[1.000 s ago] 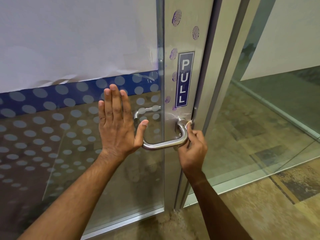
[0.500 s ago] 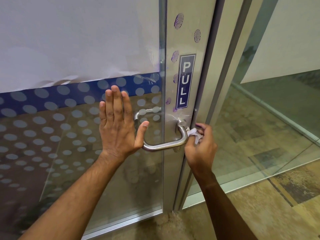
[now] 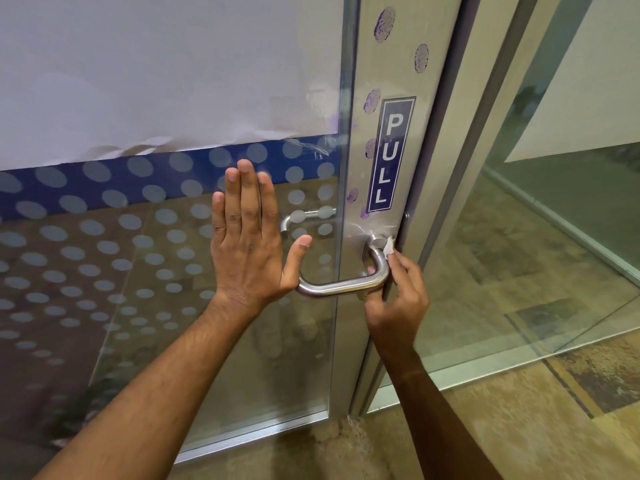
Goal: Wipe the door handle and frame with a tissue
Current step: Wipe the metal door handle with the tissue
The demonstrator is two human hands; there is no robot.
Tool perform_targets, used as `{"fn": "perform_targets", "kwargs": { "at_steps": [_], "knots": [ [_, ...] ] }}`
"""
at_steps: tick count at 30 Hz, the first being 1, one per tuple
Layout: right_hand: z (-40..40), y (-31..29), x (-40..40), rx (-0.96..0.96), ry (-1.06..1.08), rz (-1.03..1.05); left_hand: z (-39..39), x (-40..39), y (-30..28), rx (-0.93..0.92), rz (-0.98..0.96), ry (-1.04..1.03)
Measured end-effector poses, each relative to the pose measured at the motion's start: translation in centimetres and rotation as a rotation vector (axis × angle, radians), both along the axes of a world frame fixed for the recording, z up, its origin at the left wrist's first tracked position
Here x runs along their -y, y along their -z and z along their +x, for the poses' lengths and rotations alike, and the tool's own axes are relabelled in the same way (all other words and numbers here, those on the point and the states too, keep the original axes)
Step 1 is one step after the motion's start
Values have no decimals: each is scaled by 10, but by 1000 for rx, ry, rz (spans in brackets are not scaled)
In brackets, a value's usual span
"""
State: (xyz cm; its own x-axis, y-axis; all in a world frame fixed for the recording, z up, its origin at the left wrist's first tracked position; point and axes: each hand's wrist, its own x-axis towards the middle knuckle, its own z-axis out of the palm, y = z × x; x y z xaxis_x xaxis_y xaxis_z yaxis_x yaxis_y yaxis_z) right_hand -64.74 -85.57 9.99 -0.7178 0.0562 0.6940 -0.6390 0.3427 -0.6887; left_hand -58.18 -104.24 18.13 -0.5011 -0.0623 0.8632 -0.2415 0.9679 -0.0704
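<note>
A brushed steel door handle point(image 3: 341, 287) loops out from the metal door frame point(image 3: 394, 77) below a blue PULL sticker point(image 3: 390, 155). My right hand point(image 3: 398, 294) pinches a small white tissue point(image 3: 389, 246) and holds it against the handle's upper right bend, near its base. Fingers straight, my left hand point(image 3: 247, 247) presses flat on the glass door point(image 3: 138, 271) just left of the handle. Several purple smudges point(image 3: 384, 24) mark the frame above and beside the sticker.
White paper point(image 3: 156, 71) covers the upper glass, above a blue band with frosted dots. A fixed glass panel point(image 3: 536, 254) and its metal post stand to the right. The floor point(image 3: 519, 427) is mottled brown stone.
My right hand drew away to the right of the handle half a second ago and has come back, putting the tissue on the handle's upper bend again. My left hand stays flat on the glass.
</note>
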Motion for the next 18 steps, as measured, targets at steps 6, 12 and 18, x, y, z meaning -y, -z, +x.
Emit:
{"fn": "perform_targets", "kwargs": {
  "at_steps": [6,12,18],
  "knots": [
    [13,7,16,176,31,-163,-1,0,-1,-4,9,8],
    [31,12,33,242,33,-81,0,-1,-2,-3,4,3],
    [37,6,47,24,-60,28,2,-2,-3,2,24,-16]
  ]
}}
